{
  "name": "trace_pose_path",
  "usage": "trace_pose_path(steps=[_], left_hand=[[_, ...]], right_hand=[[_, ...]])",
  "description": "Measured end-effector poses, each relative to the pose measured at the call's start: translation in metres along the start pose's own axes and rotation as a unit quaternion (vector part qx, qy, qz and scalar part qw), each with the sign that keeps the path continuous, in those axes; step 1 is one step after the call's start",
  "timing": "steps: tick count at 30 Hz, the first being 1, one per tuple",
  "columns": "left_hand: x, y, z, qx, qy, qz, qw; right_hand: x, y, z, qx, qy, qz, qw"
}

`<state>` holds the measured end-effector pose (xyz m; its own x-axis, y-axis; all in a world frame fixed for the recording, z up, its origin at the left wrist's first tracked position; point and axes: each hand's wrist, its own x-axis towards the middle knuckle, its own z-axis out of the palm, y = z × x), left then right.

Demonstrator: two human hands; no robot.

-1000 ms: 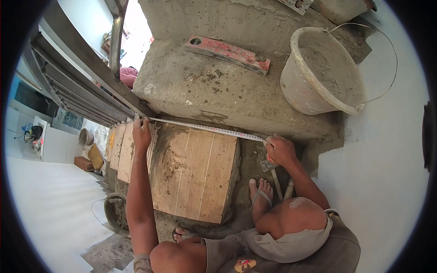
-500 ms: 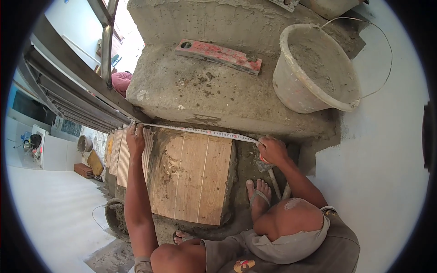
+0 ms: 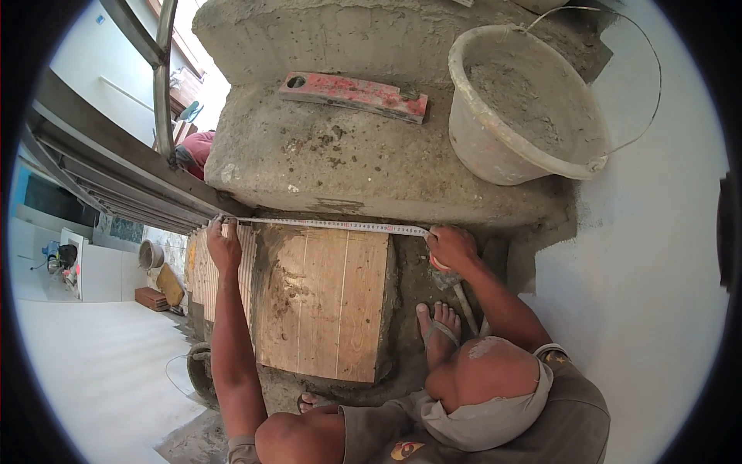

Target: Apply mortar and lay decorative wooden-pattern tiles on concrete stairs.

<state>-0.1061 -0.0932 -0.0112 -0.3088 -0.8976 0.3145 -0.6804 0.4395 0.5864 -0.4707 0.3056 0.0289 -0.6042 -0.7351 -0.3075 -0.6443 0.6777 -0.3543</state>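
Note:
A white tape measure blade [image 3: 332, 225] stretches between my hands along the foot of the concrete step [image 3: 363, 166]. My left hand [image 3: 224, 246] pinches the blade's far left end beside the metal railing [image 3: 116, 158]. At the other end, my right hand [image 3: 454, 246] is closed around the tape measure, with a bit of its orange case showing below the fingers. Just under the blade lies a wood-look tiled tread [image 3: 325, 301], smeared with mortar. Ribbed tile strips [image 3: 241, 267] lie at its left, next to my left wrist.
A mortar-filled bucket [image 3: 483, 127] stands on the step at right, near the white wall [image 3: 649, 309]. Left of it lies a red, mortar-stained level [image 3: 355, 97]. A wooden handle [image 3: 466, 305] stands beside my right foot. Another bucket [image 3: 202, 371] is at lower left. Someone's pink clothing [image 3: 199, 151] shows beyond the railing.
The tape blade is straighter now, with less of a bow near my right hand. Both hands keep their hold, and the whole view has shifted slightly.

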Motion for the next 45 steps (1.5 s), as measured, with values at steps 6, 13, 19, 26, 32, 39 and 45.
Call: trace_pose_path(steps=[6,13,19,26,32,39,45], left_hand=[[-0.004,0.025,-0.004,-0.015,0.039,-0.004,0.999],[-0.003,0.024,-0.004,0.021,0.047,0.034,0.998],[-0.011,0.016,0.005,-0.042,0.034,-0.013,0.998],[-0.01,-0.008,0.01,-0.142,0.052,-0.039,0.988],[-0.032,0.004,-0.007,-0.152,0.021,-0.141,0.978],[-0.029,0.003,0.01,0.039,0.019,-0.11,0.993],[-0.024,0.012,0.017,0.101,0.03,-0.07,0.992]], right_hand=[[0.009,0.006,0.005,-0.006,0.015,0.004,1.0],[0.009,0.006,-0.002,0.0,0.016,0.008,1.0],[0.011,0.005,-0.002,-0.012,0.017,0.005,1.0],[0.009,0.031,0.018,0.0,0.024,-0.102,0.994],[-0.013,0.027,0.008,0.053,0.015,-0.196,0.979],[-0.015,0.018,0.0,0.058,-0.05,-0.164,0.984],[-0.009,0.02,0.002,0.073,-0.089,-0.11,0.987]])
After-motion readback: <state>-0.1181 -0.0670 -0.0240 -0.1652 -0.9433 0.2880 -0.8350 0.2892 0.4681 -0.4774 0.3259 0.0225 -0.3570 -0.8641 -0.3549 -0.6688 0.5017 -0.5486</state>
